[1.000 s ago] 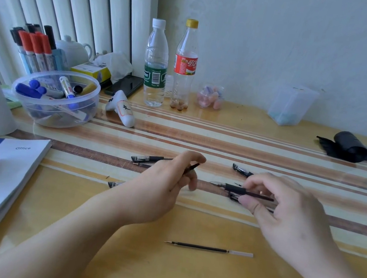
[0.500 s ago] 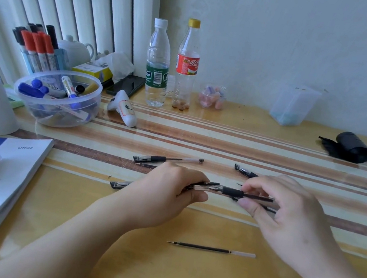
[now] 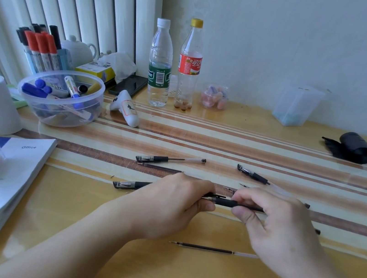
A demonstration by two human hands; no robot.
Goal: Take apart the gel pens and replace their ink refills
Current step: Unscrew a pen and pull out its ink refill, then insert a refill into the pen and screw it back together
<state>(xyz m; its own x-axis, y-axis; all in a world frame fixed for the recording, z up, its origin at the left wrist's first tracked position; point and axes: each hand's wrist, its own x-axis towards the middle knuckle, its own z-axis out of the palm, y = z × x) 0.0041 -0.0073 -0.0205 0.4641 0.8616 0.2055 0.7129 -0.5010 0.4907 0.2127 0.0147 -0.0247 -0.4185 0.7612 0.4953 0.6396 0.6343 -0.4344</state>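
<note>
The left hand (image 3: 174, 207) and the right hand (image 3: 279, 226) meet fingertip to fingertip just above the counter (image 3: 179, 277), both pinching 1 slim black gel pen barrel with a rubber grip (image 3: 234, 204). The pen's long axis runs left to right, level with the counter edge, and each hand grips 1 end, so neither is nearer; pulling apart or twisting along that axis looks like the coming move. A bare dark ink refill with a clear tail (image 3: 213, 249) lies parallel, nearer the person, just below the hands. 2 more black-grip clear gel pens (image 3: 170, 159) (image 3: 253, 175) rest farther back, well apart from each other.

At far left a clear round plastic tub (image 3: 58, 116) holds blue and white markers lying loose. A small clear jar (image 3: 214, 97) holds pink and pale lumps; a frosted square box (image 3: 297, 104) shows something pale green at its bottom.
</note>
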